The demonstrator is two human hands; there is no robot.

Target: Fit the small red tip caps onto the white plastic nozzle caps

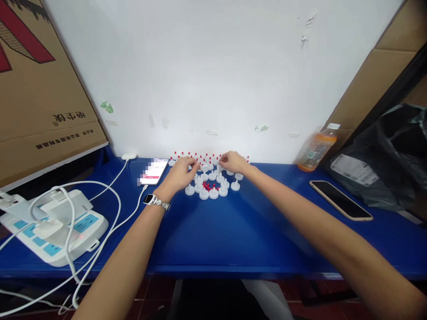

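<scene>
Both my arms reach to the far side of a blue table (240, 231). My left hand (180, 173), with a metal watch on its wrist, is curled with fingertips pinched over a cluster of small white nozzle caps (213, 182). My right hand (233, 162) is also pinched, at the back of the cluster. What either pinch holds is too small to make out. Several caps along the wall carry red tips (196, 156). A little heap of loose red tips (209, 186) lies among the bare white caps.
A lit phone (154, 171) on a white cable lies left of the caps. A white power strip (53, 226) with plugs and cables sits at the left. A dark phone (340, 200), an orange bottle (316, 149), a black bag (387, 164) and cardboard boxes (40, 84) surround the table.
</scene>
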